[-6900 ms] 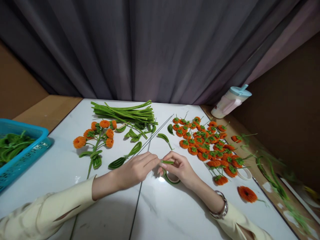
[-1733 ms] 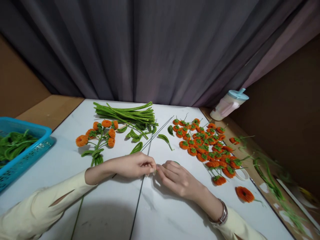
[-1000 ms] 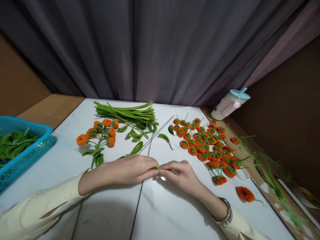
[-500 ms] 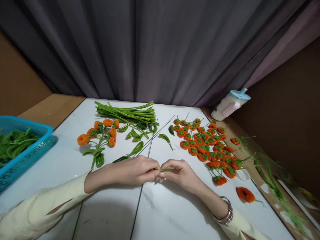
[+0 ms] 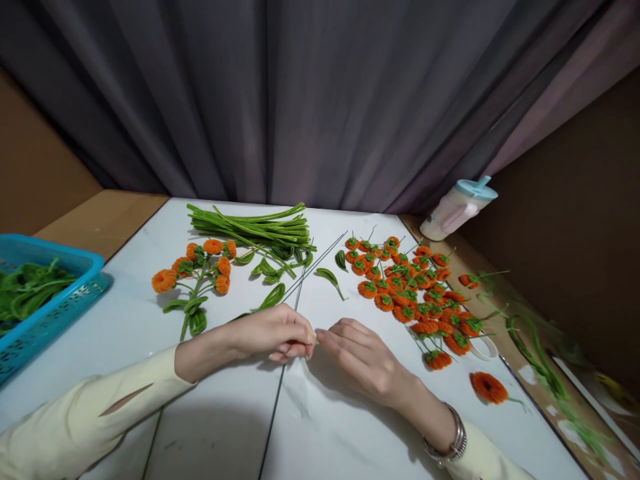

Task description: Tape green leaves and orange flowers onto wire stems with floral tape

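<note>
A dark curtain (image 5: 310, 100) hangs behind the white table (image 5: 360, 433), whose left edge carries a blue basket (image 5: 60, 312) with green pieces inside. Many orange flowers (image 5: 404, 313) crowd the right half; a bundle (image 5: 250, 225) of green stems lies at the back, left of centre, with a flowered spray (image 5: 194, 305) in front of it. Near the middle, low over the table, the right hand (image 5: 365, 360) meets the left hand (image 5: 277, 333), fingertips nearly together; both pinch a green piece (image 5: 317, 342) that sits between them, mostly hidden by the fingers. A lidded cup (image 5: 453, 212) stands at the back right. A lone flower (image 5: 489, 388) lies apart, near the right edge. Smaller are a bracelet (image 5: 459, 437) on the right wrist and a curved leaf (image 5: 327, 276) beyond the hands.
</note>
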Demonstrator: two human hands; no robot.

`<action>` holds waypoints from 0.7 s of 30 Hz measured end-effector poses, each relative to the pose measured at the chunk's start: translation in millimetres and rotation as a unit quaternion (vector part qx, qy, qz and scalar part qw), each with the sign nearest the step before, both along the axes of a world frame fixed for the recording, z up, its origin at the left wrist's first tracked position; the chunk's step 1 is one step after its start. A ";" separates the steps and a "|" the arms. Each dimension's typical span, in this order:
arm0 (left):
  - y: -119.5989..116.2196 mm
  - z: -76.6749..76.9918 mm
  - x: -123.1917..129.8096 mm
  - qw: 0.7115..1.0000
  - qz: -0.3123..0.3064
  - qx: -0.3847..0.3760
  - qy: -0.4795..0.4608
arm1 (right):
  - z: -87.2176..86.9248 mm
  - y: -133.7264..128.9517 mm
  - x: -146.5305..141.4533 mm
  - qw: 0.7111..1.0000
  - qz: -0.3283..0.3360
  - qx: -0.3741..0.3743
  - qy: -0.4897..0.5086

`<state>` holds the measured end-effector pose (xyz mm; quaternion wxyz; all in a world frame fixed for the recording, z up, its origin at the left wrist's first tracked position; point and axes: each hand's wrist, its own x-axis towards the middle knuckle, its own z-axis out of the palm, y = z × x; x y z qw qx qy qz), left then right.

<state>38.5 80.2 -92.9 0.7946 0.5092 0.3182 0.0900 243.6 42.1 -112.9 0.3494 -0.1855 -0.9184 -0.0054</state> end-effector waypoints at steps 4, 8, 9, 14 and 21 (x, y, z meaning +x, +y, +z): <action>3.4 -2.7 1.2 0.980 0.006 -0.199 -0.012 | 4.4 -2.3 2.9 0.987 0.005 0.136 -0.084; 4.2 -2.8 1.9 0.965 0.008 -0.262 -0.016 | 3.5 -1.3 3.7 0.987 0.007 0.131 -0.090; 4.4 -3.7 1.9 0.971 0.007 -0.239 -0.012 | 1.8 -0.4 3.2 0.991 0.005 0.109 -0.077; 7.0 -11.0 -0.4 0.995 -0.002 0.048 0.082 | -9.2 4.6 -0.9 0.995 -0.017 -0.092 0.023; 0.7 2.4 -8.3 0.876 -0.044 0.455 0.152 | -9.0 3.2 -3.5 0.948 -0.069 -0.285 0.126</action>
